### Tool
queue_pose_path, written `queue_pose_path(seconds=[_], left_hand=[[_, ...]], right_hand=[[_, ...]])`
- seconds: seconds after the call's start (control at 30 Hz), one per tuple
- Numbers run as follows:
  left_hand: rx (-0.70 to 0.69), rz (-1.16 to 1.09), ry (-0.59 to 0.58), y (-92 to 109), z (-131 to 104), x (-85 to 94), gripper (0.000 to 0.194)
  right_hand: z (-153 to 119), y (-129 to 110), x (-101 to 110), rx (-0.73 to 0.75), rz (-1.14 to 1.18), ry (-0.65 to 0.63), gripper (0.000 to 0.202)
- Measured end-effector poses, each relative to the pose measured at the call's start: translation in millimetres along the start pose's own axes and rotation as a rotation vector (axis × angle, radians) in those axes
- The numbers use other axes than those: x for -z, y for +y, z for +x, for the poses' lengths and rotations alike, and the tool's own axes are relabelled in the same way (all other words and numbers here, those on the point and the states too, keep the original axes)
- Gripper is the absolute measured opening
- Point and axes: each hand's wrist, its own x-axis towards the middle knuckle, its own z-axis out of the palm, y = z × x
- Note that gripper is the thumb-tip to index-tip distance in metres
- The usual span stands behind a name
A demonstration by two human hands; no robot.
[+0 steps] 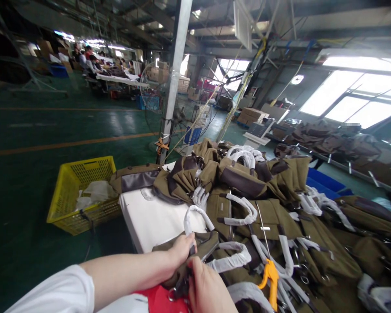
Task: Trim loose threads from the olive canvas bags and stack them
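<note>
An olive canvas bag (pixel 202 239) with dark trim lies at the table's near edge, in front of my body. My left hand (pixel 181 250) is closed on it, at the base of a handle wrapped in white film (pixel 195 211). Close by on the right, my right hand (pixel 210 287) is closed with thumb and fingers on a dark strap part of the same bag. A metal ring (pixel 171 294) hangs beside those fingers. What exactly lies under the right fingers is partly hidden. Red cloth (pixel 166 300) shows below the hands.
Several more olive bags (pixel 260 208) with wrapped handles are heaped over the white table (pixel 156 221). An orange-handled tool with a thin rod (pixel 270 282) rests on them at right. A yellow crate (pixel 81 174) stands left, near a pole (pixel 174 82) and a fan (pixel 179 115).
</note>
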Motion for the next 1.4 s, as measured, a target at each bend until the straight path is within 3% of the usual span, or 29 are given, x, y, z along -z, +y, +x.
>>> queue_pose_path(seconds=[0.27, 0.47, 0.53, 0.63, 0.73, 0.8, 0.87, 0.93, 1.03, 1.13, 1.2, 1.27, 1.33, 1.4], left_hand=[[0.032, 0.045, 0.056, -7, 6, 3.7, 0.065], [0.053, 0.079, 0.058, -7, 1, -1.0, 0.062], [0.033, 0.091, 0.030, -3, -5, -3.0, 0.063], [-0.030, 0.102, -0.032, 6, -13, -3.4, 0.065], [-0.079, 0.085, -0.087, 15, -19, 1.1, 0.069], [-0.089, 0.055, -0.092, 18, -20, 6.7, 0.069], [-0.085, 0.023, -0.071, 20, -20, 12.6, 0.068], [-0.077, -0.008, -0.027, 19, -18, 16.9, 0.067], [-0.069, -0.051, 0.018, 20, -16, 20.0, 0.066], [-0.059, 0.019, -0.126, 29, -16, 26.2, 0.063], [-0.092, 0.167, -0.292, 40, -17, 36.3, 0.055], [-0.164, 0.384, -0.383, 54, -17, 50.6, 0.053], [-0.244, 0.627, -0.334, 67, -14, 66.6, 0.051], [-0.290, 0.854, -0.167, 82, -5, 82.3, 0.031]], right_hand=[[-4, 5, -18, 0.017, 0.204, 0.100, 0.019], [-6, 8, -7, -0.043, -0.027, 0.118, 0.029], [4, 24, 3, -0.091, -0.157, 0.134, 0.030], [29, 69, 16, -0.283, -0.309, 0.146, 0.033], [46, 115, 26, -0.448, -0.321, 0.159, 0.033], [44, 125, 31, -0.451, -0.322, 0.189, 0.032], [33, 117, 33, -0.363, -0.309, 0.251, 0.031], [20, 100, 32, -0.174, -0.188, 0.282, 0.032], [9, 79, 24, 0.076, 0.080, 0.182, 0.037], [11, 76, 14, 0.102, 0.143, 0.112, 0.023], [12, 76, 11, 0.092, 0.121, 0.159, 0.018], [10, 73, 10, 0.099, 0.055, 0.230, 0.015], [9, 65, 5, 0.132, -0.058, 0.275, 0.011], [11, 55, -4, 0.214, -0.205, 0.244, 0.004]])
